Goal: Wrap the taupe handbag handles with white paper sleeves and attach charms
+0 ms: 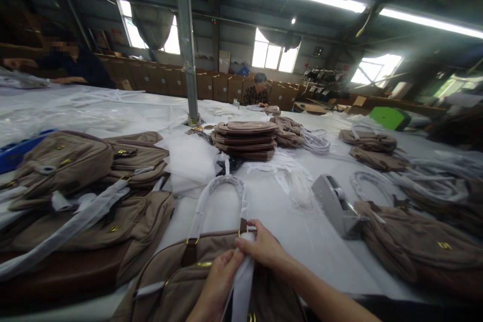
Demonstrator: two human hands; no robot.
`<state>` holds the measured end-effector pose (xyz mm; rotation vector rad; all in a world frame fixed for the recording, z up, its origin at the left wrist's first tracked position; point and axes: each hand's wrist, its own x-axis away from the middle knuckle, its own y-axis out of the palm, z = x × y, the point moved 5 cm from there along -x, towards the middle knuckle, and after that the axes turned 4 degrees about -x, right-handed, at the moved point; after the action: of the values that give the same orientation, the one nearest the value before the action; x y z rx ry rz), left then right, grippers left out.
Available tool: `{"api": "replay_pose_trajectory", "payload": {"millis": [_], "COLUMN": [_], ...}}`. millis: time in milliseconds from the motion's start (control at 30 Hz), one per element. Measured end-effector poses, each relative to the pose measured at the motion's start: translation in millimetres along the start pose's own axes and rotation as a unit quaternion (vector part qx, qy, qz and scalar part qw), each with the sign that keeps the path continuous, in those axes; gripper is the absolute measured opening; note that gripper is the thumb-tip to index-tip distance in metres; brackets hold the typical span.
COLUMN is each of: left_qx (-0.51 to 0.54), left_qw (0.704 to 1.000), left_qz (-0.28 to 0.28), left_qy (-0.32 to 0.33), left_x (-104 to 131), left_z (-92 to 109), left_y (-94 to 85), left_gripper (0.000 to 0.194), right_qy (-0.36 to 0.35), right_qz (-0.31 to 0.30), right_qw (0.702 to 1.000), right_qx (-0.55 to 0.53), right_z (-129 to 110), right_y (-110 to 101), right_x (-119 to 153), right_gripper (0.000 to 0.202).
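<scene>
A brown fabric bag with gold fittings lies at the front edge of the table, its handle wrapped in white material and standing up behind it. Over the bag's front hangs a white wrapped strap. My left hand has its fingers closed on this strap from the left. Just above and to the right, my right hand pinches the strap's upper part, beside the gold ring at the base of the handle.
More brown bags are piled at left. A stack of pouches lies ahead. A grey tape dispenser and other bags stand at right. A metal post rises beyond. Two people sit across the table.
</scene>
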<state>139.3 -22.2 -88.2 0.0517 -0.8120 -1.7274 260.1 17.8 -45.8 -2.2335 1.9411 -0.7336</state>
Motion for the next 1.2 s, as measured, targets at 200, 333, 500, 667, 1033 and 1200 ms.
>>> {"api": "replay_pose_trajectory", "payload": {"millis": [200, 333, 500, 667, 1033, 1200], "left_qx": [-0.004, 0.002, -0.018, -0.028, 0.036, -0.015], "left_qw": [1.000, 0.999, 0.999, 0.999, 0.996, 0.999], "left_qz": [0.012, 0.033, 0.041, 0.026, 0.023, 0.030], "left_qy": [-0.024, -0.038, 0.006, 0.025, -0.082, -0.038], "left_x": [1, 2, 0, 1, 14, 12], "left_z": [2, 4, 0, 2, 12, 11], "left_y": [-2.1, -5.0, -3.2, -3.2, 11.4, 10.5], "left_gripper": [0.043, 0.039, 0.039, 0.039, 0.034, 0.034], "right_qy": [0.050, -0.015, -0.102, -0.058, 0.068, 0.068], "right_qz": [-0.029, 0.103, 0.131, 0.058, -0.104, -0.050], "right_qw": [0.997, 0.995, 0.983, 0.996, 0.944, 0.952], "right_qx": [-0.057, -0.006, 0.082, 0.042, -0.306, -0.294], "right_z": [7, -3, -13, -2, 26, 30], "right_y": [1, -37, -28, 14, 43, 60], "right_x": [-4, 19, 44, 27, 79, 76], "right_gripper": [0.054, 0.041, 0.044, 0.044, 0.065, 0.071]}}
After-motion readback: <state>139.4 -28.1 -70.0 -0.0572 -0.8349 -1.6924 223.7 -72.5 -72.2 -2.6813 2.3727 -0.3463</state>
